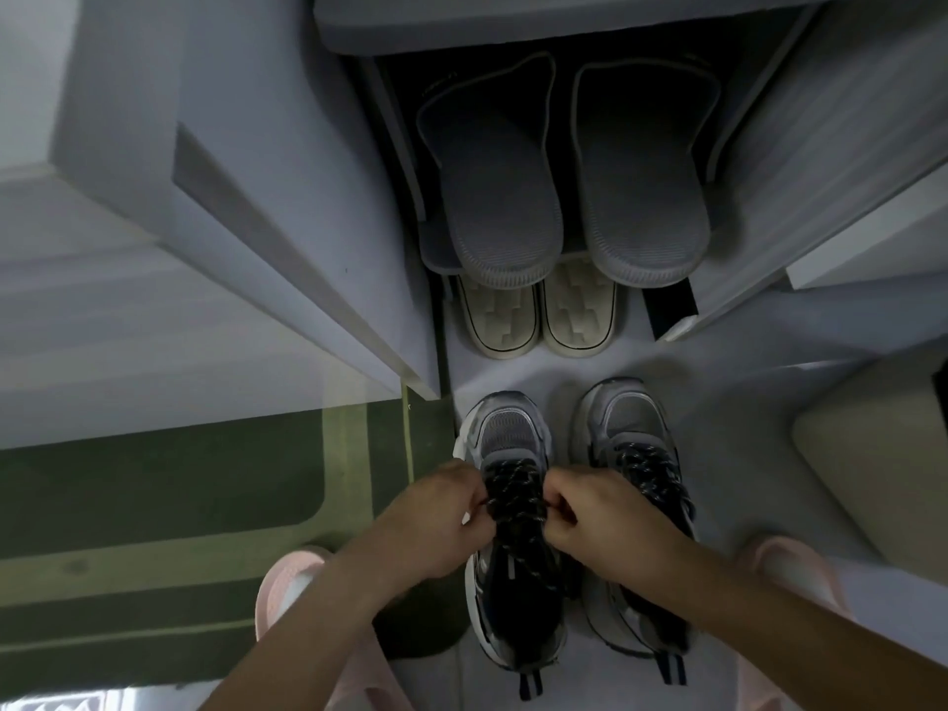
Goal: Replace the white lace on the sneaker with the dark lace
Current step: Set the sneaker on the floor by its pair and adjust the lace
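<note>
1. The sneaker (513,546) stands on the floor (744,454) at lower centre, its dark lace (514,497) threaded.
2. The left hand (441,526) pinches the lace's left side.
3. The right hand (605,526) pinches its right side.
4. A second sneaker (633,505) sits just beside, to the right.

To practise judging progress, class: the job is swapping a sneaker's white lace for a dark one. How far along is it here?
Done: a dark lace criss-crosses the front eyelets of the sneaker; no white lace shows there. In hand: the left hand and right hand each pinch that lace mid-row, apparently threading or tightening. Left: probably the upper eyelets and the knot, though the hands hide them.
</note>
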{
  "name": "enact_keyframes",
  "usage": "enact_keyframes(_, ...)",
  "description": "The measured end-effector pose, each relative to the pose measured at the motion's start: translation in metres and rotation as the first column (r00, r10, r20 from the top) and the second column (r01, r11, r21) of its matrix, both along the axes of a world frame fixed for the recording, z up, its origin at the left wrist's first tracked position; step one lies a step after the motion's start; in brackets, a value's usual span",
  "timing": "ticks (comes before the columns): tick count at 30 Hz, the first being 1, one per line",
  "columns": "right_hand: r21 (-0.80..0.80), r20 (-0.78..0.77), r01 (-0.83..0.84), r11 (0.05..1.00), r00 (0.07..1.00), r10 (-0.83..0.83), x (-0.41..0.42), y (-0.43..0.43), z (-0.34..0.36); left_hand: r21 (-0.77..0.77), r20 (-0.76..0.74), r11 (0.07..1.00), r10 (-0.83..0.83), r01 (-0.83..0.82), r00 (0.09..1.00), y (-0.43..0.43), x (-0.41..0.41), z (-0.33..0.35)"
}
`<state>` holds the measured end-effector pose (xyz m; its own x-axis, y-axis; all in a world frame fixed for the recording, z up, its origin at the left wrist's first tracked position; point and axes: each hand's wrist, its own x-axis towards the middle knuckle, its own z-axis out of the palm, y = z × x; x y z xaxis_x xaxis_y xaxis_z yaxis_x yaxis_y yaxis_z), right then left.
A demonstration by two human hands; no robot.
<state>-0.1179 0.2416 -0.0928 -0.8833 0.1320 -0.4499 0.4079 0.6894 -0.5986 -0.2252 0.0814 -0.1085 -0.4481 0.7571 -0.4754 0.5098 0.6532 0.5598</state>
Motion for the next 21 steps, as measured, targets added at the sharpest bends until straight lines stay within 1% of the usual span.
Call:
enact_keyframes(2, 0.007, 0.013, -0.008, 1.000, 1.000, 0.007, -0.003, 0.004, 0.001, -0.028, 0.046, 1.000, -0.010, 0.011, 0.999, 0.002, -0.006, 0.002)
enact_keyframes(5, -0.034, 0.043, 0.074, 0.997, 0.996, -0.072, -0.005, 0.012, 0.001, -0.011, 0.190, 0.987, 0.159, -0.160, 0.969, -0.002, -0.008, 0.001)
enact_keyframes(6, -0.039, 0.054, 0.094, 0.995, 0.994, -0.091, -0.005, 0.013, 0.000, -0.012, 0.213, 0.978, 0.206, -0.208, 0.955, -0.004, -0.006, 0.000)
enact_keyframes(10, 0.037, 0.043, 0.062, 0.997, 0.997, -0.064, -0.009, 0.003, -0.007, 0.023, 0.136, 0.950, 0.307, -0.313, 0.942, -0.002, 0.008, -0.008)
enact_keyframes(13, 0.044, -0.001, 0.072, 0.996, 0.997, -0.072, -0.010, 0.000, -0.010, 0.021, 0.064, 0.914, 0.404, -0.406, 0.912, 0.000, 0.015, -0.011)
enact_keyframes(15, 0.022, -0.033, 0.077, 0.997, 0.997, -0.076, -0.011, 0.002, -0.010, 0.051, 0.022, 0.910, 0.412, -0.412, 0.911, -0.002, 0.018, -0.013)
enact_keyframes(17, 0.010, -0.054, 0.087, 0.996, 0.995, -0.086, -0.011, 0.002, -0.010, 0.076, 0.010, 0.911, 0.405, -0.405, 0.914, -0.003, 0.019, -0.013)
enact_keyframes(21, 0.018, -0.045, 0.089, 0.996, 0.995, -0.089, -0.011, 0.001, -0.010, 0.034, 0.007, 0.923, 0.383, -0.383, 0.924, -0.002, 0.015, -0.011)
